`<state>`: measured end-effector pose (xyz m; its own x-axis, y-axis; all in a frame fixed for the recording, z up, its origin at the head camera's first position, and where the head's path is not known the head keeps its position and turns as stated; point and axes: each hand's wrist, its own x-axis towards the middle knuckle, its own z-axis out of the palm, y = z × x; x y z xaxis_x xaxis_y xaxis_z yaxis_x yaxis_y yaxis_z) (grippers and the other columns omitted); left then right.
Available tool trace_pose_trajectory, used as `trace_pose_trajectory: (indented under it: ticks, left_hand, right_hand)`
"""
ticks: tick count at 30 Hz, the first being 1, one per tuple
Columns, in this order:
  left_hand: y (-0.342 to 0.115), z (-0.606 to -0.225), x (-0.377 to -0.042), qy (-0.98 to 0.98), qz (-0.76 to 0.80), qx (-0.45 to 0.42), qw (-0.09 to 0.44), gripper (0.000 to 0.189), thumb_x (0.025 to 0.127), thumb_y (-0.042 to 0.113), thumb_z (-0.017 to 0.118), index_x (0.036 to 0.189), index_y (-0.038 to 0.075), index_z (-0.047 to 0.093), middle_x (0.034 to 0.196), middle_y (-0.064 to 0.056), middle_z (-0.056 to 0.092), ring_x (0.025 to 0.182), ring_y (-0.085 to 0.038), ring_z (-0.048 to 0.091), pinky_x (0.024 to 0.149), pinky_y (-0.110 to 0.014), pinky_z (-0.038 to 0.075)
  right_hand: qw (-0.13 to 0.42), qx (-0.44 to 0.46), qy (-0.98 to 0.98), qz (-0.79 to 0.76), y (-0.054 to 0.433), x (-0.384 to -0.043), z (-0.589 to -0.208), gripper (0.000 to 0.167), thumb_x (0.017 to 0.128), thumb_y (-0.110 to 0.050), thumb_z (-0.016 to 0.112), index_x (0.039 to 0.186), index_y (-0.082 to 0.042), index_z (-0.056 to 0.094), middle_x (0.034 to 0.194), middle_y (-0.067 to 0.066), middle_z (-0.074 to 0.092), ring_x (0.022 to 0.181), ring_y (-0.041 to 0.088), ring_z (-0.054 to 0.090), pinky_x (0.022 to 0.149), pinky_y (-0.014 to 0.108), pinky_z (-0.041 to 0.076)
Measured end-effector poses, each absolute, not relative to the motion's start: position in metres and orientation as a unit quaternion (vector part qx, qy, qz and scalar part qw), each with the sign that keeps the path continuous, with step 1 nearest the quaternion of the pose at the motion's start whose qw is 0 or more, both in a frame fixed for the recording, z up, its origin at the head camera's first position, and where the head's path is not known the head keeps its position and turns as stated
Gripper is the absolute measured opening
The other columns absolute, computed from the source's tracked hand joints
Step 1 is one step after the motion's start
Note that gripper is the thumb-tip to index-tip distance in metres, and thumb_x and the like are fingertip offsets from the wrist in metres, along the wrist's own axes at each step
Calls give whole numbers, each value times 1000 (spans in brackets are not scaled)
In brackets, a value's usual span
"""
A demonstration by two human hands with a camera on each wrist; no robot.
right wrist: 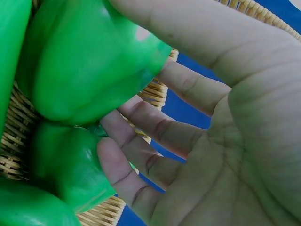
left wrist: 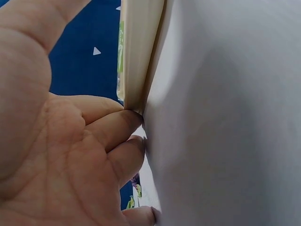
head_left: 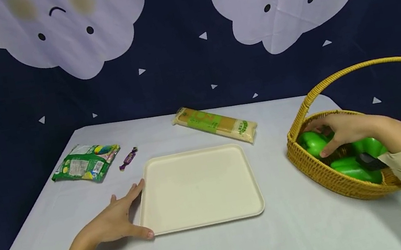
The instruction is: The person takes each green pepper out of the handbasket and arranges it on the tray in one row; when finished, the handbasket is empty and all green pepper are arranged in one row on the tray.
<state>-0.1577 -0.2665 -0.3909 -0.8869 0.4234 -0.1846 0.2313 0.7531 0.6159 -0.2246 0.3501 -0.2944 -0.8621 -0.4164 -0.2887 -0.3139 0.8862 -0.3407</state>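
In the head view my left hand point(head_left: 115, 221) lies at the left side of a cream rectangular tray point(head_left: 205, 224). Its thumb is by the near left corner, and the extended fingers point(left wrist: 115, 129) touch the rim in the left wrist view. Inside a wicker basket point(head_left: 324, 175) on the right, my right hand point(head_left: 349, 131) has its thumb and fingers round a glossy green bell pepper point(head_left: 312, 144). The right wrist view shows the thumb over that pepper point(right wrist: 94, 61), the fingers curving along its far side. Several more green peppers point(head_left: 355, 170) lie beside it, partly hidden by the hand and wrist.
A tall looped handle point(head_left: 369, 63) arches over the basket. A green snack bag point(head_left: 85, 163) and a small purple wrapped candy point(head_left: 128, 158) lie left of the tray's far end. Behind the tray is a long yellow-and-green packet point(head_left: 216, 124). A dark cloud-print cloth point(head_left: 185, 79) hangs behind the white table.
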Motion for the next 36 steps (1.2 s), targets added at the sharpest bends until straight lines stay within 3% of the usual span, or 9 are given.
trace_pose_trajectory:
  ticks: [7,16,26,31,34,36]
  left_hand:
    - [-263,-390,-157,926,297,178,150,144,63,54,101,171,5,19,171,-36,20,159,-58,20,122,-82,-2]
    - [-264,-389,-157,924,300,176,155,143,65,52,101,172,6,18,172,-34,19,160,-58,17,123,-81,-3]
    - [-268,-390,-156,921,301,190,158,142,67,53,100,172,8,17,174,-32,17,161,-57,15,122,-82,-4]
    - [-273,-390,-157,918,302,205,155,141,67,55,99,172,8,17,176,-29,17,163,-53,14,123,-80,-4]
    - [-275,-390,-157,917,305,202,160,141,67,53,99,173,10,17,176,-28,16,163,-53,13,124,-80,-5]
    - [-276,-391,-157,917,305,199,163,140,67,53,100,173,11,17,176,-28,16,163,-53,13,124,-79,-5]
  right_hand:
    - [146,-182,962,-142,358,-221,-294,81,84,-41,92,147,-1,59,132,17,66,115,33,69,92,50,58]
    - [119,-162,963,-181,370,-207,-286,82,90,-29,88,152,5,48,137,32,61,116,43,69,85,49,62]
    - [67,-104,979,-164,378,-189,-266,85,89,-36,89,150,5,46,132,36,63,107,39,68,77,43,61]
    - [53,-85,982,-162,375,-182,-257,91,88,-39,90,151,5,42,129,36,62,105,43,68,71,32,60]
    - [45,-82,983,-161,370,-180,-254,91,87,-41,91,152,2,42,128,32,64,102,33,68,68,21,53]
    - [40,-86,982,-166,365,-180,-252,91,86,-42,91,152,-1,43,130,30,64,100,18,68,69,19,52]
